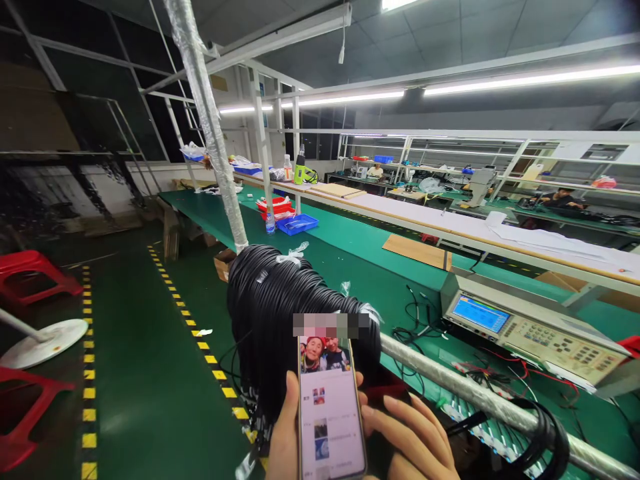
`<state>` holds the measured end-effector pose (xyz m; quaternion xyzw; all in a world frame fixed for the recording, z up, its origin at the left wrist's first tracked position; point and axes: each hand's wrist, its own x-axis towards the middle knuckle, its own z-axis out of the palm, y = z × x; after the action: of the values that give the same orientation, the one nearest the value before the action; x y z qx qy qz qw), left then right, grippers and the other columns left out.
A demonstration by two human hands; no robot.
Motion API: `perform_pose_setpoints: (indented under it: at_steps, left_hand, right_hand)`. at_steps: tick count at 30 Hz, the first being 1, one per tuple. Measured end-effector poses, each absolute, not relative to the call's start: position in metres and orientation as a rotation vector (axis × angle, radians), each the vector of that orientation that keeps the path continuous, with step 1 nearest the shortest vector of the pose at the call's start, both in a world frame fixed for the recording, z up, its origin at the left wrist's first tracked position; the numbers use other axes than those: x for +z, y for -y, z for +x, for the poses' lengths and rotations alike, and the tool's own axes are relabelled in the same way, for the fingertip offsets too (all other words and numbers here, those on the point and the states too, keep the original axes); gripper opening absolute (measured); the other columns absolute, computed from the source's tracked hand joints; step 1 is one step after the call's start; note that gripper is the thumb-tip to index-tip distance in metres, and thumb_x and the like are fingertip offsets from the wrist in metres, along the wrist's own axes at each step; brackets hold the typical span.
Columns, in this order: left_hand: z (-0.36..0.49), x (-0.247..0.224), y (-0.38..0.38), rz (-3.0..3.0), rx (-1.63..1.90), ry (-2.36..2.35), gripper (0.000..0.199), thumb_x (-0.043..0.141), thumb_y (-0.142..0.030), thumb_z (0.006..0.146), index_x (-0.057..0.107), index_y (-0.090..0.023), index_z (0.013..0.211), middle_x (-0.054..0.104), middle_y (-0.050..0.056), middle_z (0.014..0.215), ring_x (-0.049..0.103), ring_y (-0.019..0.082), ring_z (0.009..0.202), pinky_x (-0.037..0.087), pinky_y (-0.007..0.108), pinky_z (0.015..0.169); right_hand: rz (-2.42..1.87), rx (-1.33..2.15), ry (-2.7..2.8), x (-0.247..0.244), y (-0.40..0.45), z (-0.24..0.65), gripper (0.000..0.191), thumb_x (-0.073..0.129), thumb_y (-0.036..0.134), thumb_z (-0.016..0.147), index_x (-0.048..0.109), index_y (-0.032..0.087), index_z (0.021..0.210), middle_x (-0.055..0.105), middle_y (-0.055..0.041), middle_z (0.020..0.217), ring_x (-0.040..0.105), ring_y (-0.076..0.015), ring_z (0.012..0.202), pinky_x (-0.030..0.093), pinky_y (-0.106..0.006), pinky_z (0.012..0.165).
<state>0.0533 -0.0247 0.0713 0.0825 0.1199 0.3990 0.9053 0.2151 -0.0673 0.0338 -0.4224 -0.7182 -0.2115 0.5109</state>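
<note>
My left hand (284,433) is wrapped around a smartphone (333,417), its thumb along the left edge and fingertips showing at the right edge. The lit screen shows a photo at the top and small pictures with lines of text below. My right hand (413,437) is beside the phone's right edge, fingers stretched out and slightly bent, holding nothing. Whether its index fingertip touches the phone, I cannot tell. Just behind the phone, a thick bundle of black cables (270,300) hangs over a wrapped metal pole (450,368).
A test instrument (530,337) with a blue display stands on the green bench (357,270) at right, near loose wires. Farther back are a blue tray (297,225), red bins (275,207) and cardboard (417,251). Red stools (37,273) stand left. Two people sit at distant benches.
</note>
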Motion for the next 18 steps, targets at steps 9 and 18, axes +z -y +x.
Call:
perform_pose_setpoints:
  at_steps: [9,18]
  left_hand:
    - [0.0536,0.0728,0.0238,0.191,0.846,-0.288,0.077,0.026,-0.061,0.094,0.067,0.0,0.118,0.078,0.02,0.1,0.073,0.026,0.091,0.053,0.034,0.085]
    - [0.0528,0.0683,0.0222,0.209,0.858,-0.339,0.075,0.034,-0.062,0.092,0.066,-0.001,0.12,0.078,0.021,0.103,0.072,0.028,0.094,0.052,0.034,0.084]
  right_hand:
    - [-1.01,-0.514,1.672,0.0313,0.0663,0.2107,0.042,0.058,0.031,0.095,0.05,0.022,0.055,0.078,0.0033,0.097,0.07,-0.0187,0.103,0.044,-0.038,0.112]
    - [-1.015,-0.511,1.684,0.0285,0.0658,0.2117,0.042,0.056,0.034,0.096,0.05,0.023,0.056,0.078,0.004,0.097,0.071,-0.0194,0.1,0.044,-0.04,0.111]
